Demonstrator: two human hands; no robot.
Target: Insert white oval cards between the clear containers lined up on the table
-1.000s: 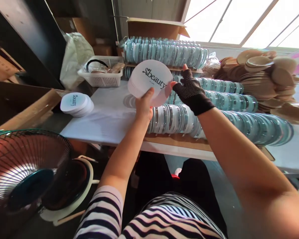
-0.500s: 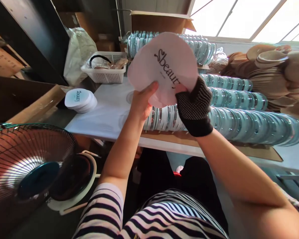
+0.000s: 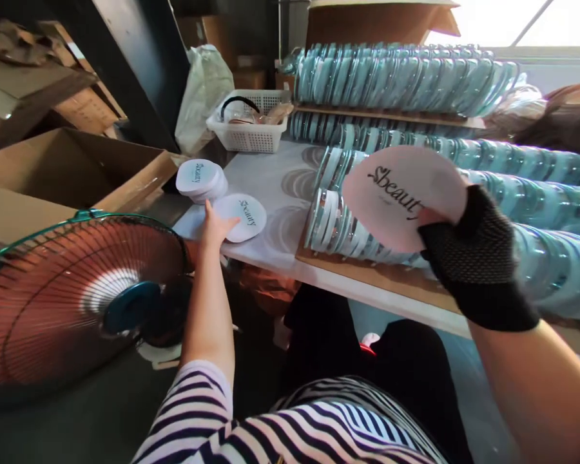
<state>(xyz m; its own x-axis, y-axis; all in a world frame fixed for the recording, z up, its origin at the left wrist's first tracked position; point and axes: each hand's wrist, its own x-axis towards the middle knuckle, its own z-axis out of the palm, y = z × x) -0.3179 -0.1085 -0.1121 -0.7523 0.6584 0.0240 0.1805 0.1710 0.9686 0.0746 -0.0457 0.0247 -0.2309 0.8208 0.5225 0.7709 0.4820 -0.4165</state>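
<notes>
My left hand (image 3: 216, 227) is at the table's left front corner. Its thumb lies over the edge of a white rounded card (image 3: 249, 218) printed "beauty", with the other fingers at the rim; the card is on or just above the tabletop. Just behind it stands a small stack of similar white cards (image 3: 199, 178). My right hand (image 3: 473, 258), in a black fingerless glove with pale dots, pinches another rounded "beauty" card (image 3: 396, 187) by its right edge. That card is raised in front of rows of clear, curved plastic pieces (image 3: 338, 222).
A white basket (image 3: 251, 136) holding a black band stands at the back of the white table (image 3: 265, 166). More clear pieces (image 3: 396, 80) fill a raised row behind. An open carton (image 3: 140, 174) and a caged fan (image 3: 91, 296) are at the left.
My left hand has moved left and down from the held cards to the table corner, with a card under its thumb. My right hand still holds a card. The view has turned left.
</notes>
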